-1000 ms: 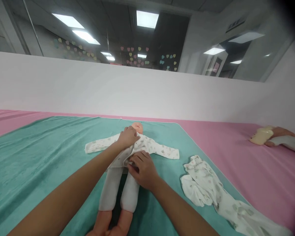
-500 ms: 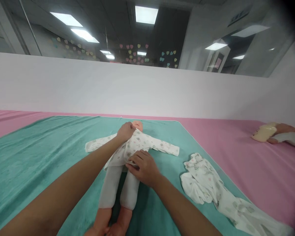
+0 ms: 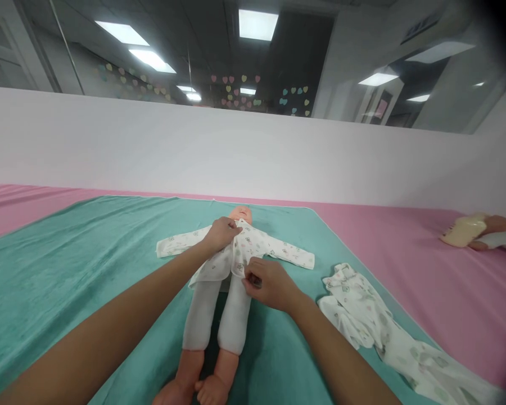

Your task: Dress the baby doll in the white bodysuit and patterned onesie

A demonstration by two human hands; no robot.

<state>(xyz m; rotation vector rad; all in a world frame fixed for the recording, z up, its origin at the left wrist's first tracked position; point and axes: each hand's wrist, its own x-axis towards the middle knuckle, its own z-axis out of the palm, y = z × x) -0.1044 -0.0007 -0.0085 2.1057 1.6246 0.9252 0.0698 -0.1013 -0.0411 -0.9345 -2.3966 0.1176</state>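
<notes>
A baby doll (image 3: 234, 332) lies on its back, head away from me and feet toward me. It wears a white printed baby shirt (image 3: 251, 242) with both sleeves spread sideways; the front is parted at the lower middle. My left hand (image 3: 222, 233) is closed on the shirt's front edge just below the doll's chin. Lower down, my right hand (image 3: 272, 281) pinches the bottom corner of the shirt's right-hand flap, above the doll's hip. The doll's legs are white cloth, with bare flesh-coloured feet.
The doll rests on a teal blanket (image 3: 122, 270) over a pink cover (image 3: 400, 253). To the right lies a crumpled white printed baby garment (image 3: 375, 315). At the far right another person's hand (image 3: 500, 225) holds a pale yellow object (image 3: 464, 230). A white wall (image 3: 185, 149) with glass above stands behind.
My right hand has moved right, drawing the shirt's flap with it, and the front edges now part at the bottom. My left hand stays near the collar. The view has shifted slightly.
</notes>
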